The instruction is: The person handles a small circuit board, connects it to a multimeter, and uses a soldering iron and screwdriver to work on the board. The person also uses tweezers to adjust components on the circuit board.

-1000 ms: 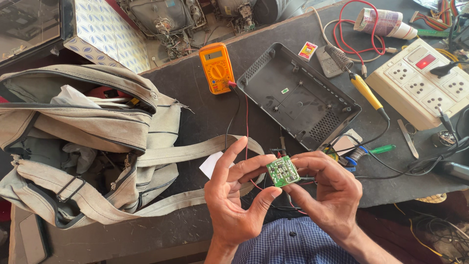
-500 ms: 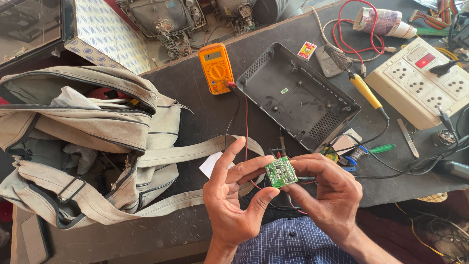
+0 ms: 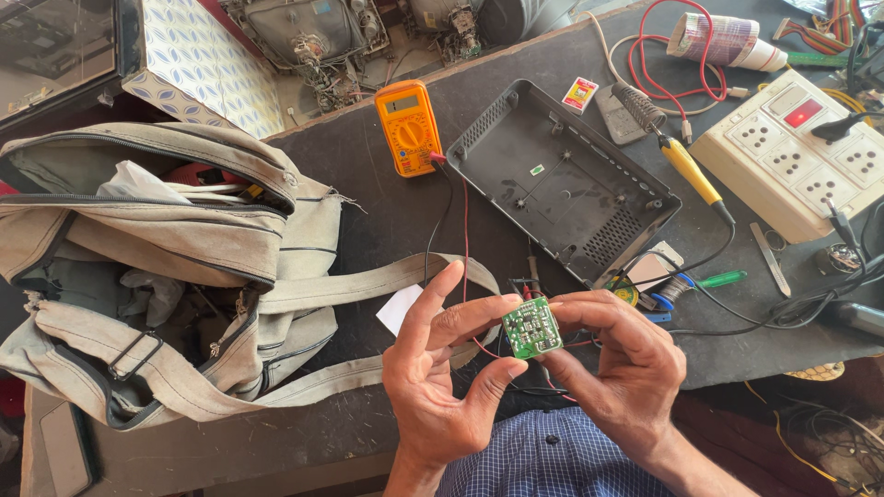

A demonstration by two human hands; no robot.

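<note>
Green circuit board (image 3: 532, 328) | left hand (image 3: 442, 377) and right hand (image 3: 626, 368) grip: both pinching its edges | above dark table (image 3: 368, 184)

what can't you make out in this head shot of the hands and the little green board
Head view, the only one:
- Underside of the green circuit board: faces away, and fingertips of the left hand and right hand cover its edges.
- Its components: too small to tell apart.
- Contents of the grey canvas bag: hidden by its flaps.
- White socket board: partly cut off by the right edge.
</note>
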